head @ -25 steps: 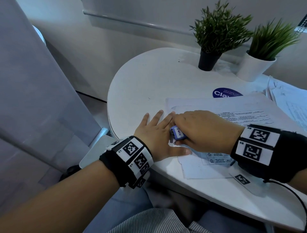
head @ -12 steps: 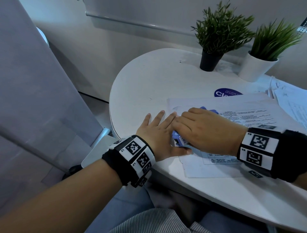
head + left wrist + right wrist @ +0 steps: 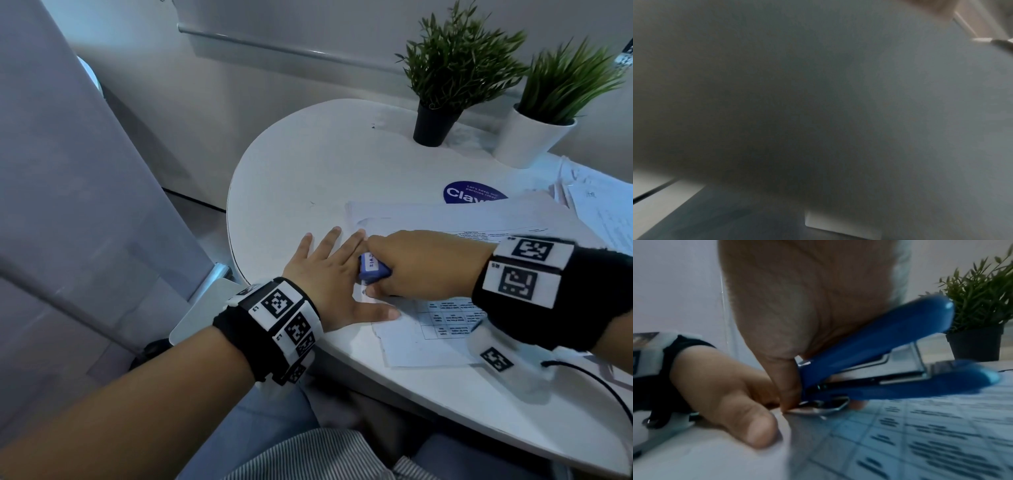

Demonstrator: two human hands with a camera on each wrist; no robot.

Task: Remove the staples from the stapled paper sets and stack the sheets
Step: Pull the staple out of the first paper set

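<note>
A printed paper set point(image 3: 442, 318) lies on the white round table point(image 3: 308, 164), on top of more sheets point(image 3: 445, 214). My left hand point(image 3: 329, 277) lies flat, fingers straight, pressing the paper's left corner; its thumb point(image 3: 748, 418) shows in the right wrist view. My right hand point(image 3: 418, 263) grips a blue stapler point(image 3: 373, 267) whose metal tip point(image 3: 818, 408) sits at the corner of the printed sheet point(image 3: 920, 443). The staple itself is hidden. The left wrist view is dark and blurred.
Two potted plants stand at the back, one in a black pot point(image 3: 433, 125) and one in a white pot point(image 3: 527, 140). A blue round sticker point(image 3: 472, 193) lies behind the papers. More sheets point(image 3: 603, 205) sit at the far right. The table's left edge is just beside my left hand.
My right hand has curled back round the blue stapler, bringing its rear end up beside my left fingers. The left hand has stayed pressed on the paper.
</note>
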